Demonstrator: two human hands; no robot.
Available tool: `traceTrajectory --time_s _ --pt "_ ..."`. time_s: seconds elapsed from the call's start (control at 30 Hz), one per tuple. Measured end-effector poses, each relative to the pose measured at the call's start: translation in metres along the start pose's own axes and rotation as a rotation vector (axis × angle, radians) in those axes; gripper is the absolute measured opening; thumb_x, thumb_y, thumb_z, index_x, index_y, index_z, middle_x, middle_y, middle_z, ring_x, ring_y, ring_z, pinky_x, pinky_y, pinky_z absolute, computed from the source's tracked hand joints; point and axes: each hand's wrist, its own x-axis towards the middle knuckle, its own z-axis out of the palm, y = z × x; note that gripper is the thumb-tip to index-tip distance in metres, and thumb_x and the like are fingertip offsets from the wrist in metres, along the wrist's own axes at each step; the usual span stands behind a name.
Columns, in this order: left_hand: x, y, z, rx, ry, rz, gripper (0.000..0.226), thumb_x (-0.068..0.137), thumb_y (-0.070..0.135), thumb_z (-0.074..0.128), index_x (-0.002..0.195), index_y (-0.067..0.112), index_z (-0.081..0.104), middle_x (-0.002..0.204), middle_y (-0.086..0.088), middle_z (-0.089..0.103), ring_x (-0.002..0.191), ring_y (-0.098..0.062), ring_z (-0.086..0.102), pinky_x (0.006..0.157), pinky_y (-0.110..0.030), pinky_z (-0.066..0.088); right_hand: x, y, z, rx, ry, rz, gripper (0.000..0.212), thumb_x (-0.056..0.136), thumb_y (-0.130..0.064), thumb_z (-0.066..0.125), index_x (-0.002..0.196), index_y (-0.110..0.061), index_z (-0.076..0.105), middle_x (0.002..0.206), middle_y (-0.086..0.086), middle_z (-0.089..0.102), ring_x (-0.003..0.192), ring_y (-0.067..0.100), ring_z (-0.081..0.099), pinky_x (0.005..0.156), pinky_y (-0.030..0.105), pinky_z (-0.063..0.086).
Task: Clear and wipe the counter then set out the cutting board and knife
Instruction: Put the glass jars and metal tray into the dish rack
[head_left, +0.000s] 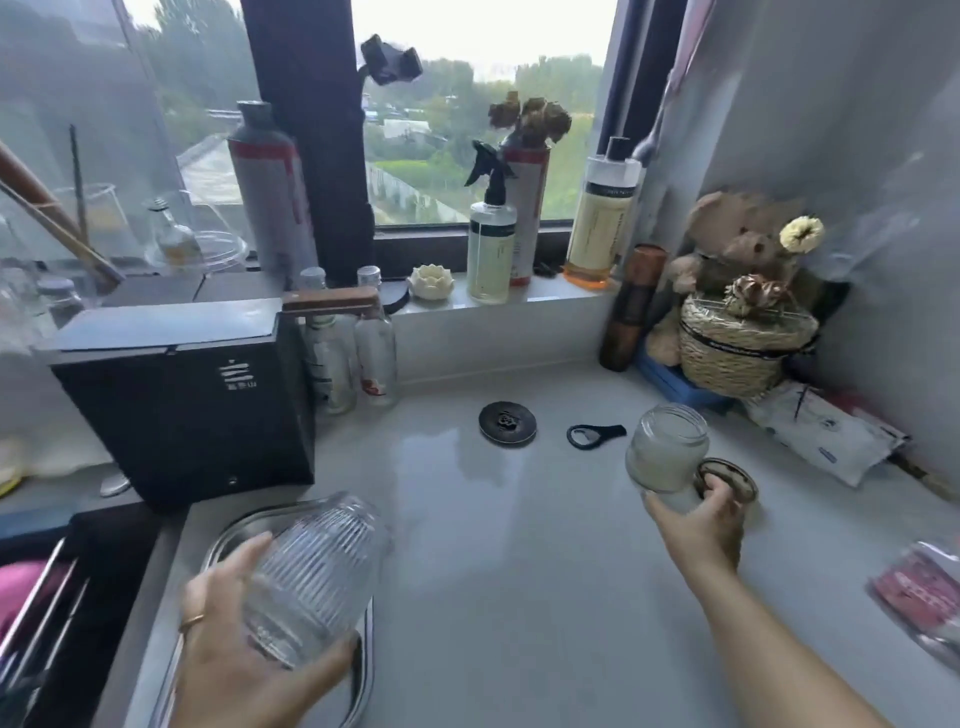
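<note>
Left grip (228, 623) clasps ribbed glass (311, 577), right grip (701, 525) small jar (667, 447) beside bottle opener (595, 435).

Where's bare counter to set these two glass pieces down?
Widest bare patch: mid-counter, between the metal tray, the round black disc and the right hand. Crowded: the back right corner around the woven basket, and the bottles beside the black box.

Looks like a home kitchen corner; pale surface (519, 545) under a window (483, 114), spray bottle (491, 244) on the sill, teddy bear (737, 244), bottle opener (595, 435), black countertop appliance (187, 395).
</note>
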Motion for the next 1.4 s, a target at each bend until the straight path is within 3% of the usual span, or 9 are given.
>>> traceTrajectory --time_s 0.23,0.4,0.67,0.8,1.03,1.17,1.27,1.33,1.4 --pt "0.006 0.033 0.105 0.018 -0.265 0.123 0.092 0.036 0.040 0.076 0.120 0.037 0.038 0.119 0.001 0.037 0.109 -0.019 0.045 0.097 -0.044 0.045 0.035 0.016 0.020 0.074 0.027 -0.066 0.088 0.061 -0.022 0.082 0.132 -0.001 0.034 0.133 0.024 0.043 0.125 0.037 0.037 0.101 0.046 0.038" --pt "0.011 0.033 0.129 0.033 -0.231 0.112 0.084 0.035 0.047 0.069 0.110 0.051 0.032 0.109 0.030 0.028 0.106 -0.007 0.039 0.100 -0.039 0.043 0.059 0.012 0.038 -0.021 0.068 -0.064 0.108 0.056 -0.034 0.085 0.139 -0.005 0.022 0.141 0.023 0.036 0.131 0.037 0.028 0.104 0.051 0.029" --pt "0.015 0.018 0.064 0.031 -0.083 0.062 0.081 0.038 0.043 0.070 0.111 0.052 0.034 0.119 0.024 0.029 0.113 0.000 0.038 0.098 -0.034 0.043 0.069 0.006 0.059 0.008 0.083 0.048 0.094 0.052 -0.032 0.087 0.122 -0.001 0.032 0.133 0.029 0.040 0.126 0.045 0.033 0.099 0.056 0.031" --pt "0.013 0.003 -0.003 0.063 0.079 0.030 0.080 0.036 0.046 0.070 0.104 0.062 0.030 0.118 0.013 0.035 0.111 -0.001 0.040 0.094 -0.016 0.033 0.017 -0.014 0.082 0.035 -0.070 -0.047 0.102 0.044 -0.035 0.090 0.124 -0.002 0.036 0.131 0.026 0.045 0.124 0.044 0.041 0.098 0.058 0.038" --pt "0.000 -0.054 -0.141 0.191 0.389 -0.152 0.092 0.049 0.018 0.085 0.122 0.039 0.034 0.122 0.002 0.031 0.102 -0.016 0.041 0.084 -0.034 0.037 -0.097 -0.059 0.116 0.068 -0.322 -0.088 0.091 0.050 -0.030 0.090 0.119 0.004 0.042 0.127 0.029 0.047 0.119 0.040 0.046 0.097 0.051 0.041" --pt "-0.004 -0.091 -0.207 0.260 0.494 -0.220 0.091 0.046 0.025 0.083 0.124 0.037 0.037 0.118 0.001 0.036 0.104 -0.019 0.043 0.090 -0.039 0.041 -0.147 -0.100 0.114 0.219 -0.486 -0.201 0.095 0.039 -0.039 0.091 0.119 -0.019 0.043 0.121 0.017 0.058 0.109 0.037 0.056 0.076 0.016 0.050" --pt "0.000 -0.115 -0.246 0.353 0.534 -0.260 0.092 0.046 0.031 0.081 0.128 0.034 0.040 0.114 0.002 0.038 0.107 -0.024 0.045 0.095 -0.042 0.040 -0.204 -0.137 0.112 0.222 -0.693 -0.392 0.096 0.030 -0.049 0.088 0.116 -0.032 0.048 0.101 -0.004 0.069 0.090 0.017 0.066 0.071 0.030 0.056" --pt "0.007 -0.129 -0.267 0.408 0.525 -0.301 0.094 0.051 0.028 0.083 0.132 0.034 0.036 0.120 -0.004 0.040 0.110 -0.030 0.045 0.095 -0.043 0.040 -0.250 -0.158 0.121 0.230 -0.795 -0.538 0.077 0.037 -0.038 0.092 0.102 -0.049 0.052 0.085 -0.017 0.070 0.065 -0.003 0.065 0.053 0.020 0.051" --pt "0.016 -0.139 -0.281 0.476 0.496 -0.349 0.099 0.052 0.031 0.081 0.135 0.033 0.027 0.130 -0.009 0.039 0.114 -0.033 0.042 0.096 -0.044 0.039 -0.295 -0.174 0.138 0.250 -0.948 -0.625 0.068 0.049 -0.021 0.090 0.095 -0.054 0.052 0.085 -0.019 0.071 0.072 -0.005 0.065 0.058 0.016 0.050"
